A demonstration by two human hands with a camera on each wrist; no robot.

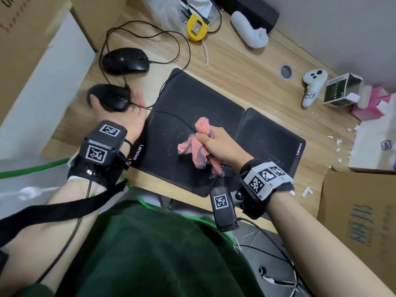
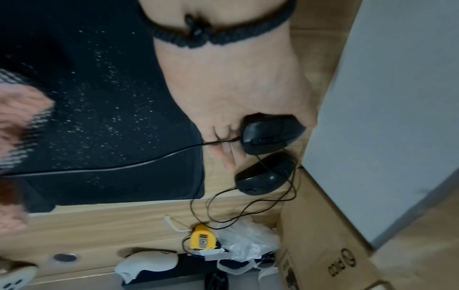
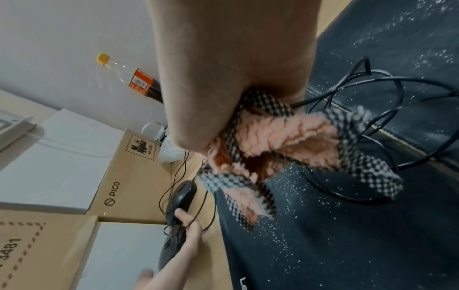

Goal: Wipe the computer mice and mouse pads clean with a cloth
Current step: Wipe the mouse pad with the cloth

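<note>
Two black Lenovo mouse pads lie side by side on the wooden desk, the left pad (image 1: 182,99) speckled with white dust and the right pad (image 1: 272,136) beside it. My right hand (image 1: 211,142) grips a bunched pink cloth (image 1: 198,142) with checked trim, held over the left pad (image 3: 335,235). My left hand (image 1: 116,105) holds a black wired mouse (image 1: 107,94) just left of that pad, fingers curled round it (image 3: 183,215). Its cable runs across the pad under the cloth (image 3: 285,145). A second black mouse (image 1: 126,60) rests on the desk behind it.
Cardboard boxes (image 1: 32,39) and a white panel close off the left side. At the back lie a yellow tape measure (image 1: 196,27) and a white device (image 1: 248,28). A white controller (image 1: 311,86), small boxes (image 1: 340,91) and white crumbs sit right; another cardboard box (image 1: 360,211) stands front right.
</note>
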